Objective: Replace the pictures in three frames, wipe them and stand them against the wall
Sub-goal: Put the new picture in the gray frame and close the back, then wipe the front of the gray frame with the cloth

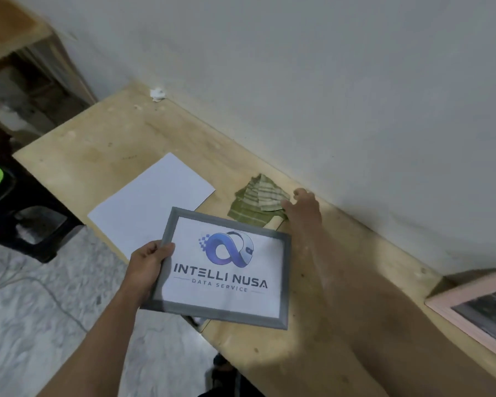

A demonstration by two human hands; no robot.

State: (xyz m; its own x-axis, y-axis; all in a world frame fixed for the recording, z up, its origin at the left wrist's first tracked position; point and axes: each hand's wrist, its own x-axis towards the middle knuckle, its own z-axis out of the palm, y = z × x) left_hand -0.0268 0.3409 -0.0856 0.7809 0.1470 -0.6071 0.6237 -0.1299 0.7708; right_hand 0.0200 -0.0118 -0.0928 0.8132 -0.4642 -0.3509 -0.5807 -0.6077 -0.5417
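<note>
One black stool (26, 219) on the marble floor, then my wooden table (98, 144) along the white wall. My left hand (148, 266) grips the grey frame (221, 267); my right hand (302, 206) is touching the green cloth (255, 200), grip blurry, can't tell.

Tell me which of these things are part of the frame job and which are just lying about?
Part of the job:
- grey frame with the logo picture, held by the left hand
- green striped cloth, which the right hand reaches
- white sheet
- pink frame at the right edge

Lying about:
- crumpled white scrap by the wall
- black stool on the floor
</note>
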